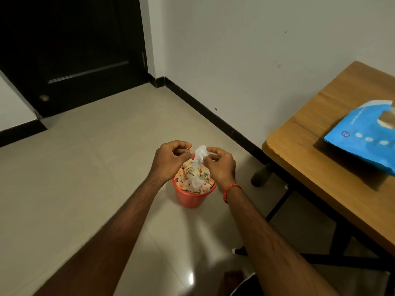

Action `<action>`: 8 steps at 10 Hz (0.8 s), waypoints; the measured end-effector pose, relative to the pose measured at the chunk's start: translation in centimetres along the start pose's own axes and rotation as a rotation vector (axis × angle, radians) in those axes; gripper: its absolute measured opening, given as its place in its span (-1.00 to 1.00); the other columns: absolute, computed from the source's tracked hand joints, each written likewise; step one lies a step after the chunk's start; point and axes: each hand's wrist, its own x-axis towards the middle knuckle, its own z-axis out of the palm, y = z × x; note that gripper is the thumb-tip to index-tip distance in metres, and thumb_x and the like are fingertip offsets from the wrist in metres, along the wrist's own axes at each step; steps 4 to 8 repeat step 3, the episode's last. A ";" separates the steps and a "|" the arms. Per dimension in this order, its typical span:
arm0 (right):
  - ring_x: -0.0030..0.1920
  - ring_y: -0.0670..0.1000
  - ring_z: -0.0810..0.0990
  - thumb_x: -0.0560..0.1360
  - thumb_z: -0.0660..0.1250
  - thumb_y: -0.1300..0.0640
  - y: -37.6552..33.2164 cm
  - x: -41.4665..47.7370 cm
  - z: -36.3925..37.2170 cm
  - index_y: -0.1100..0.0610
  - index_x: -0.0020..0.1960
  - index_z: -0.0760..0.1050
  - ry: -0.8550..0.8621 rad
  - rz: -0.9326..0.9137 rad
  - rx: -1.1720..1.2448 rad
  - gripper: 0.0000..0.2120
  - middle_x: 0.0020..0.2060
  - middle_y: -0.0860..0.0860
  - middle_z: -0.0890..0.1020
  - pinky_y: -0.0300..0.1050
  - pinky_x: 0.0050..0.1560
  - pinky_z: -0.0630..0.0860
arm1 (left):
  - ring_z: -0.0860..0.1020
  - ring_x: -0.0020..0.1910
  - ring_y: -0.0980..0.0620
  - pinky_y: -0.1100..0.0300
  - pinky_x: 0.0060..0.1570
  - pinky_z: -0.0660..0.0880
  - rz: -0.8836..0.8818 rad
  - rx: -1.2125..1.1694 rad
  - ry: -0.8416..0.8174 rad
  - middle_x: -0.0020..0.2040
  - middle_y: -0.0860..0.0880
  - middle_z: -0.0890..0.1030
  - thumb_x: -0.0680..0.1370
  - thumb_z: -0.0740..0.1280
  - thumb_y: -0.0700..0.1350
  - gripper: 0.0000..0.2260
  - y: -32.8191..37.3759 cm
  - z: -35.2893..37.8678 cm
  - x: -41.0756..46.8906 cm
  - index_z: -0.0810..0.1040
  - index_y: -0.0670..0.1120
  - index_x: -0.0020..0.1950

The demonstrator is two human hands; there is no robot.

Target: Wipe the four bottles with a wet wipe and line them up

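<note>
Your left grip [171, 161] and right grip [220, 165] each pinch the crumpled white wet wipe [199, 154] above the heaped red plastic bucket [192, 200] on the floor [85, 167], left of the wooden counter [310, 146]. Released here, it may slide off the overfull heap; no bottles show.

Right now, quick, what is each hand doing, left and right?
Left hand: pinches the crumpled white wet wipe.
Right hand: pinches the same wipe, above the red plastic bucket.

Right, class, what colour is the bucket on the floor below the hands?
The bucket is orange-red; the head view, the only one, shows it.
</note>
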 end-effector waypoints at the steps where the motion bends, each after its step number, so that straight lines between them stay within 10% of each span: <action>1: 0.11 0.06 0.64 0.54 0.39 0.27 1.1 0.9 0.2 0.03 0.28 0.56 -0.002 0.044 -0.024 -0.66 0.16 0.06 0.64 0.03 0.08 0.66 | 0.67 -0.02 0.07 0.15 0.11 0.60 -0.004 -0.004 0.009 -0.04 0.03 0.72 0.50 0.50 -0.14 -0.81 0.0 0.2 0.5 0.70 -0.08 0.11; 8: 0.05 0.01 0.68 0.53 0.42 0.15 3.4 -0.8 -1.5 0.01 0.11 0.63 -0.065 -0.006 -0.083 -0.83 0.05 -0.02 0.70 -0.04 0.02 0.68 | 0.67 0.01 0.08 0.14 0.12 0.60 0.000 0.007 0.038 -0.01 0.02 0.72 0.51 0.50 -0.13 -0.81 0.6 0.6 0.3 0.69 -0.09 0.11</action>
